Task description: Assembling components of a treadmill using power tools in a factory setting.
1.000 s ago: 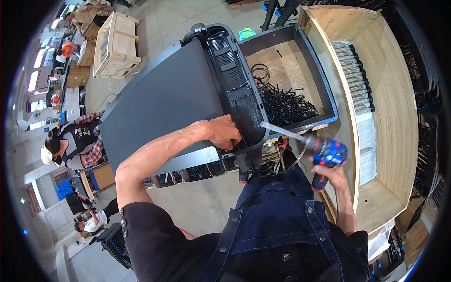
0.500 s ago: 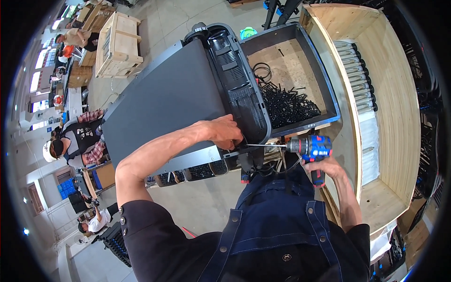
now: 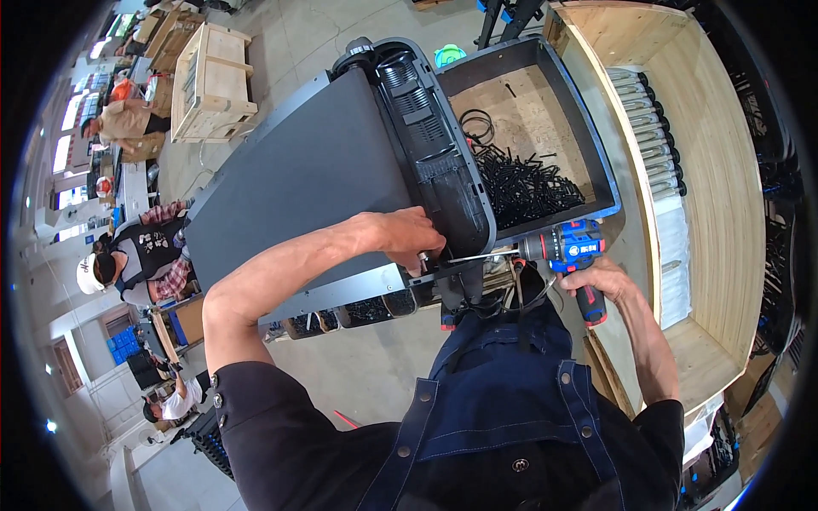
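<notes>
A treadmill [image 3: 307, 187] with a flat dark belt lies across in front of me, its black plastic end frame [image 3: 439, 175] to the right. My left hand [image 3: 412, 238] is closed at the near corner of that frame, fingers curled down. A small shiny metal piece [image 3: 423, 259] shows by its fingertips; whatever else they pinch is hidden. My right hand [image 3: 601, 279] grips a blue and red cordless drill [image 3: 573, 247], held level. Its long thin bit [image 3: 484, 255] points left to the frame's corner, close to my left fingers. I cannot tell what the tip touches.
Beyond the drill, a dark-rimmed tray [image 3: 607, 175] holds many black screws [image 3: 528, 187] and black rings. To the right stands a wooden crate [image 3: 711, 196] with metal rods [image 3: 643, 128]. Small bins [image 3: 366, 311] sit below the treadmill's near edge. Co-workers are at far left.
The drill and my right hand have shifted slightly right and up, the drill tilting a little. My left hand stays at the corner, and the metal piece by its fingertips now shows more clearly.
</notes>
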Tool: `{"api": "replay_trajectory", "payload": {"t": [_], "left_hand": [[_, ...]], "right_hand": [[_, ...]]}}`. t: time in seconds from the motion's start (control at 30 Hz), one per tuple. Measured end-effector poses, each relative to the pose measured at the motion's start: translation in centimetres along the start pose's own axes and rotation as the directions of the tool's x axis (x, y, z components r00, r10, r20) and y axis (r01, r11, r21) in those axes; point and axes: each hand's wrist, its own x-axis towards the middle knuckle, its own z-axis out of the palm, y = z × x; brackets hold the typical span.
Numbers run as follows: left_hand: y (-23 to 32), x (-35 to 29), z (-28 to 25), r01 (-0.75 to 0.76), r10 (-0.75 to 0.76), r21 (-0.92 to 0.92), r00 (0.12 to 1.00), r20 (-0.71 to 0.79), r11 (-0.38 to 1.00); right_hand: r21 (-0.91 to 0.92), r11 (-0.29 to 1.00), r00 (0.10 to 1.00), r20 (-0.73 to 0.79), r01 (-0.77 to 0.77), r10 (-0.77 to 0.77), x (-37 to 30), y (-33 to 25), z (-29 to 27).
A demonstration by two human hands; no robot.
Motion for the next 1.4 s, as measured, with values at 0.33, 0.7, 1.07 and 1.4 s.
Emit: {"api": "replay_trajectory", "payload": {"t": [0.33,0.7,1.07,1.4], "left_hand": [[0.1,-0.9,-0.2,-0.039,0.036,-0.064,0.998,-0.050,0.997],[1.9,-8.0,3.4,0.058,-0.674,-0.704,0.355,-0.648,0.708],[4.9,-2.8,18.0,0.428,-0.681,-0.798,-0.430,-0.593,0.425],[5.6,-2.6,18.2,0.466,-0.618,-0.795,-0.508,-0.600,0.389]], "right_hand": [[-0.028,0.999,0.993,0.107,-0.042,0.045,1.4,-2.5,-0.4],[-0.056,0.995,0.982,0.174,0.077,-0.066,2.6,-2.5,-0.8],[-0.117,0.979,0.960,0.247,0.166,-0.134,4.1,-4.0,-2.6],[0.049,0.854,0.824,-0.299,0.517,-0.482,0.7,-1.6,-7.9]]}}
